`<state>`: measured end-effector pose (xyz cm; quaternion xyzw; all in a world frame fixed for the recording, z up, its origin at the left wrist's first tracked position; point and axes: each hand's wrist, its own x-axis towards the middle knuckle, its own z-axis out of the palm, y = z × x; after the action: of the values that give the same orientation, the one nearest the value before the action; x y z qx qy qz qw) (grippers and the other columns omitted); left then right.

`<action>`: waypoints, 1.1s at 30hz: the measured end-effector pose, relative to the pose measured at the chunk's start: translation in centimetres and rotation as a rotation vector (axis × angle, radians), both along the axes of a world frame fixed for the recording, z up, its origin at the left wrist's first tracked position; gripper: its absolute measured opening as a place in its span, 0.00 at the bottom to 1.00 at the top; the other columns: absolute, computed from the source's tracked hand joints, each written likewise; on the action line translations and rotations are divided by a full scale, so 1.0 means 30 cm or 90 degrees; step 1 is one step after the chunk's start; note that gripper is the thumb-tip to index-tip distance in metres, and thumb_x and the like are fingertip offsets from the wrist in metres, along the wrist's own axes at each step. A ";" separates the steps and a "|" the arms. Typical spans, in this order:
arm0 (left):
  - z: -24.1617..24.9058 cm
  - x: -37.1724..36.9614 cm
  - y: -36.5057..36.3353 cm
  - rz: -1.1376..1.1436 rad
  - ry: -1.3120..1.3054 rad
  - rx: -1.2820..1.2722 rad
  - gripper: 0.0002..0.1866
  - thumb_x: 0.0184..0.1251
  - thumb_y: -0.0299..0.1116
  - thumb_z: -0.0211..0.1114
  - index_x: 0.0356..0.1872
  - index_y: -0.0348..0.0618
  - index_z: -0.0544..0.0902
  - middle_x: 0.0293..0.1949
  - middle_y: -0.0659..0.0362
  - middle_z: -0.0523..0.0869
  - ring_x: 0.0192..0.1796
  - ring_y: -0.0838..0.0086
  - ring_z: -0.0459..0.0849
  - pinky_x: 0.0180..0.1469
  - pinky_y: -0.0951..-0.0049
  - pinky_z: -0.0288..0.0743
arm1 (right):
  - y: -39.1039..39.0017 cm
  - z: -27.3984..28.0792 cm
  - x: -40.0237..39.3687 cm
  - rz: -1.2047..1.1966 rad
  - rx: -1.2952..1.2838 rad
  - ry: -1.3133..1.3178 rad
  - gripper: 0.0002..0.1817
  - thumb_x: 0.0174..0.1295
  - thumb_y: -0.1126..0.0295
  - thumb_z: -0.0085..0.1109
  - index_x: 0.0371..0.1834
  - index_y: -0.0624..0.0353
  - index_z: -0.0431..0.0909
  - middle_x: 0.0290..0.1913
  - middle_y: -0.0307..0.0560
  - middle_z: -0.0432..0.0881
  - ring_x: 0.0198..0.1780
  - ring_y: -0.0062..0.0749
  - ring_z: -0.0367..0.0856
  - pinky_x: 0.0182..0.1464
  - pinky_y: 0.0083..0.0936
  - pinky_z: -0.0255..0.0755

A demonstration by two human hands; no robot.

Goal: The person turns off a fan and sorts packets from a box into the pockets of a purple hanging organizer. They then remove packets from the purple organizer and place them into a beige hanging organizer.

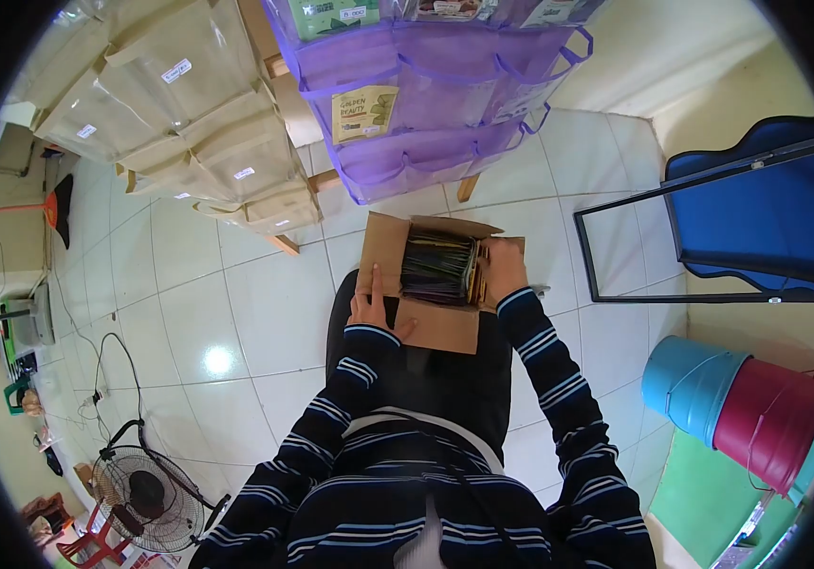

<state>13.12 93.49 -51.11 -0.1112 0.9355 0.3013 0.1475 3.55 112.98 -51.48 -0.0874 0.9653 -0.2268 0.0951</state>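
An opened cardboard box (434, 325) rests on my lap with its flaps folded out. Inside it stands a tight row of thin flat packets (438, 261), dark ones on the left and yellowish ones at the right end. My left hand (374, 308) grips the box at its near left corner, one finger stretched along the left flap and the thumb by the near flap. At the right end of the row, my right hand (505, 270) has its fingers curled down against the yellowish packets; its fingertips are partly hidden.
Ahead hang a purple pocket organizer (435, 85) with several packets and a beige pocket organizer (198, 104). On the right are a blue board with a black frame (758, 204), a blue bucket (687, 379) and a red bucket (767, 417). A fan (151, 493) stands left.
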 end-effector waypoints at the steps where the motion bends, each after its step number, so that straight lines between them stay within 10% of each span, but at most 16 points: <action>1: -0.003 -0.002 -0.002 0.000 0.001 0.001 0.54 0.33 0.45 0.68 0.61 0.51 0.40 0.52 0.41 0.59 0.51 0.49 0.63 0.51 0.61 0.63 | 0.012 0.003 -0.003 -0.064 0.002 -0.046 0.11 0.42 0.75 0.55 0.31 0.64 0.74 0.32 0.57 0.74 0.35 0.47 0.73 0.37 0.34 0.68; 33: -0.043 0.041 -0.010 -0.036 -0.170 -0.061 0.56 0.34 0.55 0.64 0.61 0.50 0.36 0.44 0.42 0.70 0.48 0.52 0.67 0.46 0.52 0.60 | -0.100 -0.032 0.154 -0.277 0.123 -0.041 0.11 0.49 0.66 0.51 0.24 0.65 0.70 0.26 0.62 0.74 0.31 0.54 0.74 0.33 0.40 0.69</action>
<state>14.36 93.18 -52.39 -0.1309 0.9236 0.2344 0.2737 8.18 109.97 -52.44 0.1395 0.9751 -0.1511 0.0827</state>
